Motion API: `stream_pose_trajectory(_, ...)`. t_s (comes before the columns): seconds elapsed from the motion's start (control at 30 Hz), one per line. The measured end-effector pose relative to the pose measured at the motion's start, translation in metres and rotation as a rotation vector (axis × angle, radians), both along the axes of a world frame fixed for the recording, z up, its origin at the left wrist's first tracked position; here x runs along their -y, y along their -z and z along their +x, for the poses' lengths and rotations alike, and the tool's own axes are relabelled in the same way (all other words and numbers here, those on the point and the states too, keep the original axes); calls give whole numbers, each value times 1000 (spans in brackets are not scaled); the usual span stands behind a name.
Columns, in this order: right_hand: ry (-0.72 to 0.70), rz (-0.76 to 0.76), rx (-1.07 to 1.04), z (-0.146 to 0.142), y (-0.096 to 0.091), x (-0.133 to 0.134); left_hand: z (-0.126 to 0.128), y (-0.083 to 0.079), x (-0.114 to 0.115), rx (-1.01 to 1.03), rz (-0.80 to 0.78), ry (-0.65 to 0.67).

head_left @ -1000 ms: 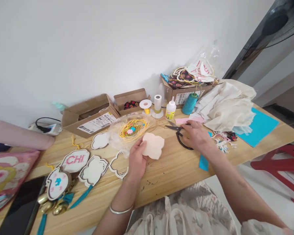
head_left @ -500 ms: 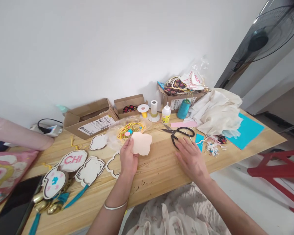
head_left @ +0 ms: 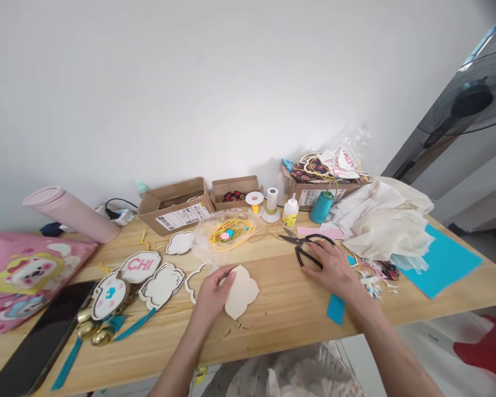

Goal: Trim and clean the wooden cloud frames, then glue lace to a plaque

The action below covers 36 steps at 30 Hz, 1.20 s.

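My left hand (head_left: 215,292) pinches a cream, scalloped flower-shaped piece (head_left: 242,292) by its left edge, thumb on top, low over the table. My right hand (head_left: 333,267) is closed around the handles of black-handled scissors (head_left: 310,251), which lie on the wood with blades pointing left and slightly apart. Below the right wrist lies a small blue scrap (head_left: 335,309). A scalloped outline frame (head_left: 191,281) is just left of the left hand, partly hidden by it. Behind, yellow cords (head_left: 231,231) are heaped on a clear plastic bag.
A glue bottle (head_left: 290,212), a teal thread cone (head_left: 321,207) and an open cardboard box (head_left: 173,212) stand at the back. Crumpled cream fabric (head_left: 384,220) and a blue sheet (head_left: 446,264) are on the right. Decorated plaques (head_left: 140,267) and a phone (head_left: 41,342) lie left.
My right hand has moved onto the scissors' handles and closed. The left hand has lowered and turned the cream piece. The view has shifted, and the blue scrap below my right wrist now shows.
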State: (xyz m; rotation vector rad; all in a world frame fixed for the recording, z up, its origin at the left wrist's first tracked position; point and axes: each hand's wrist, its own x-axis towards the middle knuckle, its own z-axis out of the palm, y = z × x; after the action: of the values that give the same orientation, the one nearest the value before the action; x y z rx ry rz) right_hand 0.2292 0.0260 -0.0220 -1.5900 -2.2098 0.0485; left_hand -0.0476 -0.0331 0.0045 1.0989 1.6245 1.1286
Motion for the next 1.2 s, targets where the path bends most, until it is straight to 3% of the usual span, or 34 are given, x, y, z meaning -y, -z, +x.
stream_pose_trajectory(0.13,-39,98,-33,-1,-1,1,1,3,-11,-522,119,109)
stream_pose_trajectory(0.27,75,144,-30,14,9,1,6,13,-23,-769,150,320)
stream_pose_trajectory(0.37,222,151,-15,27,4,-3,15,14,-38,-835,147,456)
stream_pose_trajectory(0.47,310,117,36,33,-5,-7,24,5,-56,-899,136,409)
stream_pose_trajectory(0.6,251,150,51,31,-11,-9,24,-4,-73,-952,139,233)
stream_pose_trajectory(0.7,124,148,-32,24,-19,-14,23,5,-76,-920,271,228)
stream_pose_trajectory(0.8,22,32,-109,8,-36,-29,32,19,-82,-840,371,392)
stream_pose_trajectory(0.87,40,-36,-154,-8,-46,-44,43,23,-90,-816,405,550)
stream_pose_trajectory(1.0,112,-167,-235,-33,-50,-76,58,11,-103,-910,383,688)
stream_pose_trajectory(1.1,129,-164,-221,-39,-40,-92,51,3,-104,-957,334,619)
stream_pose_trajectory(1.2,161,-68,-202,-36,-29,-100,37,8,-104,-926,338,472)
